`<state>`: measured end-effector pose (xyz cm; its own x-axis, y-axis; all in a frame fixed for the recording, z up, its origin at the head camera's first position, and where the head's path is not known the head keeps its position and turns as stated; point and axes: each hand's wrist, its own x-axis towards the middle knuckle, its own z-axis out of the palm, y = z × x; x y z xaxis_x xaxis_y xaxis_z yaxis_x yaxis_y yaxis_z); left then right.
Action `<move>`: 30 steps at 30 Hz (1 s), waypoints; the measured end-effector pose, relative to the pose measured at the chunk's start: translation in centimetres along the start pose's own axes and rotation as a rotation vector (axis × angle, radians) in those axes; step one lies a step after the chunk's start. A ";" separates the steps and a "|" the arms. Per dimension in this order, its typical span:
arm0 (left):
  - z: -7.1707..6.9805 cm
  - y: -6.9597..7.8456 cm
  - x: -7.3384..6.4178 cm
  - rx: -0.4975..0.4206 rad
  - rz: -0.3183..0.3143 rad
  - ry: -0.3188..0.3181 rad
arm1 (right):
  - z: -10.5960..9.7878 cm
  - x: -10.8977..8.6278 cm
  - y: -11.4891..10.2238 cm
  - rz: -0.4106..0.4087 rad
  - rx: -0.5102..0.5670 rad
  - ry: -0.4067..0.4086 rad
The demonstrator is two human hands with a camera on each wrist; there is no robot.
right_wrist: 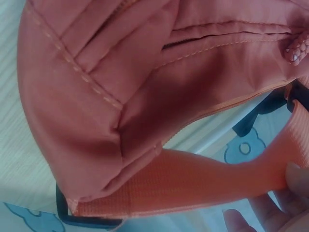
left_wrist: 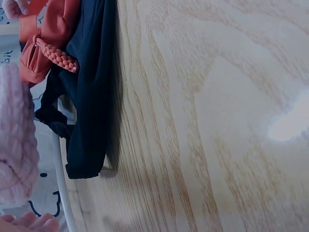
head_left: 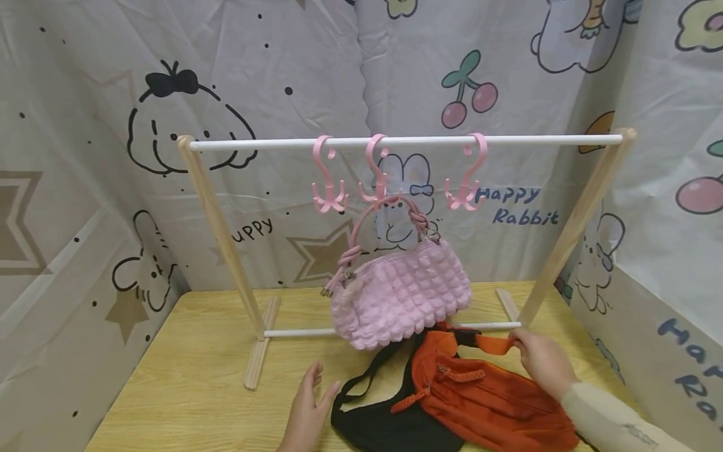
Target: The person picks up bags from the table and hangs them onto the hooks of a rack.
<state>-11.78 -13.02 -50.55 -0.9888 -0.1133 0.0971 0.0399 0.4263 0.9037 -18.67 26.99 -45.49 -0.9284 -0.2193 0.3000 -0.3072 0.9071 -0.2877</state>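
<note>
Before a cartoon-printed fabric backdrop (head_left: 307,59), we see a person's two hands working well apart at a wood-grained surface (head_left: 186,376). The right hand (head_left: 543,365) pinches an orange strap (head_left: 494,344), thumb on one side and fingers on the other in the right wrist view. That strap belongs to an orange bag (head_left: 497,405) with braided zip pulls, which lies at the right, overlapping a black bag (head_left: 395,424). The left hand (head_left: 307,408) holds nothing, its fingers loosely extended just beside the black bag's strap. Above them we find a pink puckered bag (head_left: 401,298), tilted, its knotted handle looped on the middle hook (head_left: 377,187) of a rack's white rod (head_left: 423,140). We count two more pink hooks on the rod, a left hook (head_left: 330,199) and a right hook (head_left: 465,197), between slanting wooden posts (head_left: 223,238).
</note>
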 end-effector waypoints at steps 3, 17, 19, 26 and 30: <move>0.0 0.1 0.0 -0.005 -0.013 -0.013 | -0.6 -0.2 0.4 0.033 0.017 0.043; 0.1 0.1 0.0 0.006 -0.033 -0.052 | -3.3 -0.1 0.4 0.110 0.053 0.102; 0.2 0.2 -0.1 0.008 -0.026 -0.043 | -3.5 0.0 0.3 0.113 0.057 0.102; 0.3 0.5 -0.4 0.003 -0.021 -0.031 | -4.0 0.1 -0.1 0.106 0.065 0.133; 0.5 0.4 -0.5 0.000 -0.026 -0.037 | -4.3 0.4 -0.3 0.092 0.069 0.166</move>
<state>-11.31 -12.37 -50.43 -0.9942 -0.0909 0.0580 0.0140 0.4240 0.9055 -18.03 28.17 -41.42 -0.9079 -0.0687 0.4136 -0.2413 0.8924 -0.3813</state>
